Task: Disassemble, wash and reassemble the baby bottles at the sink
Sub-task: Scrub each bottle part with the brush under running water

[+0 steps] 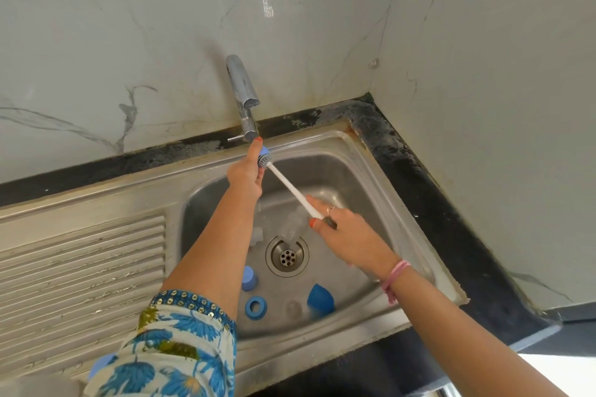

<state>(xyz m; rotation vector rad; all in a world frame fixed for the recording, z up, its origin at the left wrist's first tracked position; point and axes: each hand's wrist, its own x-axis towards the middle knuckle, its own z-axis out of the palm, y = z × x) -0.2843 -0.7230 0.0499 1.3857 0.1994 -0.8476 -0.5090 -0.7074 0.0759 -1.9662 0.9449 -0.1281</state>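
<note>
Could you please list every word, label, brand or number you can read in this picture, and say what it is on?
None: no readable text shows anywhere.
The tap, sink and brush carry no visible lettering.
The blue bottle parts in the sink look plain.

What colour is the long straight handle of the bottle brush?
White; the bottle brush's long straight handle shows clearly in the head view.

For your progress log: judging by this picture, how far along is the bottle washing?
Done: the bottles are apart, with a blue ring, blue caps and a clear bottle lying in the sink. In hand: the left hand holds a small blue part against the brush, gripped by the right hand. Left: washing the rest, reassembly.
</note>
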